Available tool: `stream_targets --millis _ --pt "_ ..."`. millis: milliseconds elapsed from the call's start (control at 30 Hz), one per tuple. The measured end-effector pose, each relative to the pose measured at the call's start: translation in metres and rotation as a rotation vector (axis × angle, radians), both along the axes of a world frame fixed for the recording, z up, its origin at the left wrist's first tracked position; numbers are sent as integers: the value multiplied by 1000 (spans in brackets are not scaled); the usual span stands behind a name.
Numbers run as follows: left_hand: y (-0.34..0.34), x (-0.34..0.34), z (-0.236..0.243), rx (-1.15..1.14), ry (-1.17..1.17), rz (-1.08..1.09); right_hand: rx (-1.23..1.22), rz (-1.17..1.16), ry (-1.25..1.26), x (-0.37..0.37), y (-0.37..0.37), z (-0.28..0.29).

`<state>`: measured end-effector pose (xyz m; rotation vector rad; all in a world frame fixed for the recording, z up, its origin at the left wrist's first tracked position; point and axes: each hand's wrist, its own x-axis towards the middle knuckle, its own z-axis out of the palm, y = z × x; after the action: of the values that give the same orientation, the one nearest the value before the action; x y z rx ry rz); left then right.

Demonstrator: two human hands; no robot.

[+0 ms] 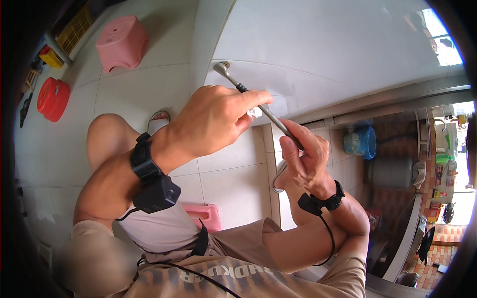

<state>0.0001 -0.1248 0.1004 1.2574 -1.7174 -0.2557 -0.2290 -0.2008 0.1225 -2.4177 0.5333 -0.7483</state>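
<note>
A long metal tool [271,115] with a black band on its shaft lies diagonally across my view. Its small head is at a white tiled panel [328,39]; whether they touch I cannot tell. My left hand [221,116] is closed round the upper shaft, with a crumpled white piece [255,112], perhaps paper or cloth, under its fingers. Lower down, my right hand [304,159] grips the end of the shaft, thumb raised alongside it.
Pink [121,42] and red [52,99] plastic stools stand at left; another pink one [211,218] is below me. A metal track [348,111] edges the panel. Rightward are a blue bucket [358,141], a grey cylinder [390,172] and a cluttered kitchen area.
</note>
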Motion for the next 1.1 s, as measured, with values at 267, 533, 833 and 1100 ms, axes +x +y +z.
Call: stream_targets --millis 267,533,833,1100 --pt "-6 -3 -5 27 14 1 -31 -63 -99 -13 -4 -5" --pt "-5 -2 -8 8 9 35 -32 -28 -75 -19 -8 -14" --pt "-3 -6 -9 83 96 41 -231 12 -107 -18 1 -1" --pt "-5 -7 -10 112 78 31 -441 75 -228 -5 4 9"
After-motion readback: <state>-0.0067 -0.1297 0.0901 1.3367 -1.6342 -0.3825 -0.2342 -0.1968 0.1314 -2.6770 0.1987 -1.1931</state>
